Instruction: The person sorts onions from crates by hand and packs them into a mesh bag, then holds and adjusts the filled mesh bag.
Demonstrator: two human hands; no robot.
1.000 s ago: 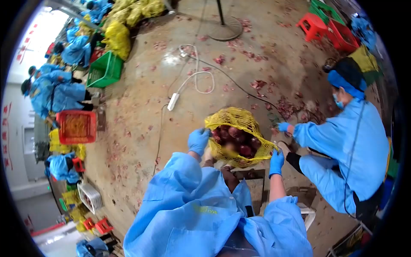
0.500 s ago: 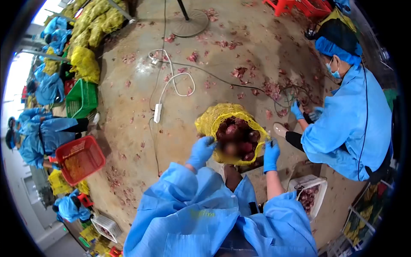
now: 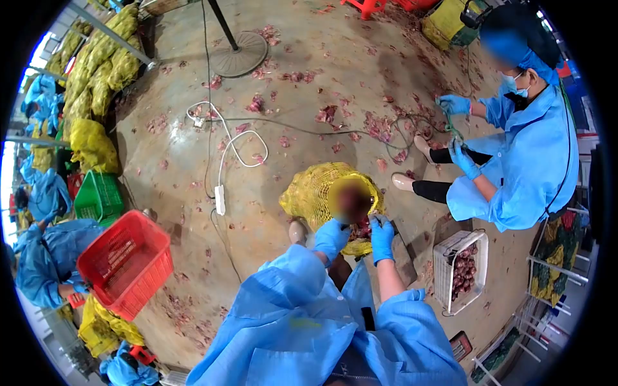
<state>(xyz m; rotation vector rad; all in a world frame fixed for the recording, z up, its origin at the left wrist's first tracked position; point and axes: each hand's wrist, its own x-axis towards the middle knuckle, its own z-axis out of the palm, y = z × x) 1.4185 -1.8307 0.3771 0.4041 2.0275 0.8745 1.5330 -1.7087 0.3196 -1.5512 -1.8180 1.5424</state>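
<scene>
A yellow mesh bag of dark red onions lies on the floor just in front of me, its mouth towards me. At the near left of its opening is my left hand, blue-gloved, fingers closed on the mesh edge. My right hand, gloved too, grips the rim on the right side, close to the other hand. Part of the opening is blurred, so the onions inside show only in part.
On the right a co-worker in blue holds a green cord. A white crate of onions stands at my right. A power strip with cables, a stand base and onion skins lie ahead. Another person holds a red crate at left.
My hands have come closer together, narrowing the bag's mouth. The co-worker on the right has sat up straighter, lifting both hands with the cord. The view has turned right.
</scene>
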